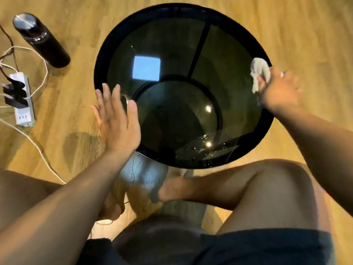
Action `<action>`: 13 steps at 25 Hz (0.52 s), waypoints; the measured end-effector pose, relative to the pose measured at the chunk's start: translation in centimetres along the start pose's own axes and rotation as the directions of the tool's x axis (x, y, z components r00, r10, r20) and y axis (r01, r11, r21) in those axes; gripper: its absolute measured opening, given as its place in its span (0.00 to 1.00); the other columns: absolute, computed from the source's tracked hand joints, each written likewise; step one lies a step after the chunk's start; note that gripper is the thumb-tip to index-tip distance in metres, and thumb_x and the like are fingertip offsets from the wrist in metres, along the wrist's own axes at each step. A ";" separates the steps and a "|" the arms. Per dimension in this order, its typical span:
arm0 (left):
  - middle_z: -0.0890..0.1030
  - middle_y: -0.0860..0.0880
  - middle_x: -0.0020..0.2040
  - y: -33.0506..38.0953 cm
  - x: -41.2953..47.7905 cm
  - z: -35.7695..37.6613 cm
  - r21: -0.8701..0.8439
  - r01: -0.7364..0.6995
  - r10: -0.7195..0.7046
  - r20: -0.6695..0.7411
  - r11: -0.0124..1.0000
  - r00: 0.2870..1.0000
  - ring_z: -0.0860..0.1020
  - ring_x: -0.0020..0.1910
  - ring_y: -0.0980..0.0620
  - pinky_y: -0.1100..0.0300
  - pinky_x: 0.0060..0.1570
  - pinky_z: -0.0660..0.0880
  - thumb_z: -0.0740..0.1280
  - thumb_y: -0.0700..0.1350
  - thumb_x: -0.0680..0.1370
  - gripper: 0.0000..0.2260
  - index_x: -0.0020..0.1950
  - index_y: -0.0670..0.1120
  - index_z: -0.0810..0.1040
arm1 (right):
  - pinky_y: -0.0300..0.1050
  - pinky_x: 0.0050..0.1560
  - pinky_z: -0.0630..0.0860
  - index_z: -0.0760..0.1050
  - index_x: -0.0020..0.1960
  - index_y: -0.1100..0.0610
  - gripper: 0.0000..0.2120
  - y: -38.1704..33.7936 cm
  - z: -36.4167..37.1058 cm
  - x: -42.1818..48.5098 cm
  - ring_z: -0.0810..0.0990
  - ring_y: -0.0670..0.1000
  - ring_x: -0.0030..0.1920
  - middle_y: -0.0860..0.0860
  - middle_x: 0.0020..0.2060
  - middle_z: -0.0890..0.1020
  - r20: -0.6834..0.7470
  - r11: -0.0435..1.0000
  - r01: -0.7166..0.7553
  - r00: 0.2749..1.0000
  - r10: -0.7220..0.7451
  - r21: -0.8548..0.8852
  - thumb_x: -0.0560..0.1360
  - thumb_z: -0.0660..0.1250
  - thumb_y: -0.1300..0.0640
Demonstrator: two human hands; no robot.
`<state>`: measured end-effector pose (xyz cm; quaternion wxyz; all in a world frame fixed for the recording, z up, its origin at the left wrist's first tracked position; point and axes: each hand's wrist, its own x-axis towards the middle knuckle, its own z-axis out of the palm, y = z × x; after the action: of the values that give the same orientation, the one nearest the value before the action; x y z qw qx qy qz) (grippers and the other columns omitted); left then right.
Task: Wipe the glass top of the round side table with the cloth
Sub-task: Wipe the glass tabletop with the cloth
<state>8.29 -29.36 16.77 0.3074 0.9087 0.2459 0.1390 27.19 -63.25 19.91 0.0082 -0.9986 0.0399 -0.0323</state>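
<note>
Now at the three o'clock edge of the table: the small white crumpled cloth (259,73), bunched in the fingers of my right hand (278,90), which grips it against the dark smoked-glass round top (172,54) just inside the black rim (99,73). The cloth looks soft, thin and nearly weightless. I judge it will fold and slide wherever I press, so it is best held as a wad under flat fingertips rather than by a loose corner. The glass looks hard, slick and breakable, and it mirrors a square of light. Steady, moderate pressure should suit it, not a lean of my weight. My left hand (116,119) is spread wide with straight fingers and holds nothing, over the rim at about eight o'clock; whether it touches the table I cannot tell. Bright specks (198,152) show on the glass near five o'clock, by my knee. Out on the light wooden floor (305,25), at ten o'clock from the table, is a black cylindrical bottle (41,40), and at nine o'clock a white power strip (22,100) with plugs and cords.
</note>
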 end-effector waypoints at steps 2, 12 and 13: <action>0.53 0.45 0.81 -0.3 0.2 0.0 0.036 -0.016 0.017 -0.006 0.999 1.000 0.46 0.80 0.48 0.40 0.75 0.40 0.47 0.54 0.82 0.23 0.77 0.51 0.56 | 0.64 0.63 0.65 0.67 0.64 0.57 0.22 0.6 0.3 1.1 0.68 0.68 0.65 0.66 0.62 0.72 0.014 0.997 -0.082 0.997 0.082 0.013 0.80 0.53 0.42; 0.56 0.44 0.80 0.4 0.3 -0.7 0.148 -0.121 0.122 -0.001 0.982 0.992 0.48 0.80 0.44 0.32 0.72 0.38 0.44 0.54 0.81 0.26 0.78 0.47 0.57 | 0.51 0.42 0.64 0.72 0.56 0.51 0.16 -18.9 -1.8 -24.1 0.72 0.55 0.44 0.53 0.46 0.76 0.012 0.852 0.471 0.874 -0.486 0.228 0.74 0.62 0.43; 0.56 0.44 0.80 0.5 0.3 -1.0 0.155 -0.198 0.198 0.015 0.968 0.980 0.48 0.80 0.44 0.32 0.72 0.38 0.45 0.53 0.81 0.26 0.77 0.47 0.58 | 0.52 0.43 0.65 0.73 0.56 0.51 0.15 -19.1 -1.8 -24.1 0.72 0.55 0.44 0.52 0.46 0.76 0.014 0.831 0.510 0.851 -0.526 0.223 0.74 0.62 0.43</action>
<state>8.34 -29.10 17.87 0.2199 0.9499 0.1644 0.1497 4.58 -42.27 20.48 0.1067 -0.9659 -0.2360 0.0000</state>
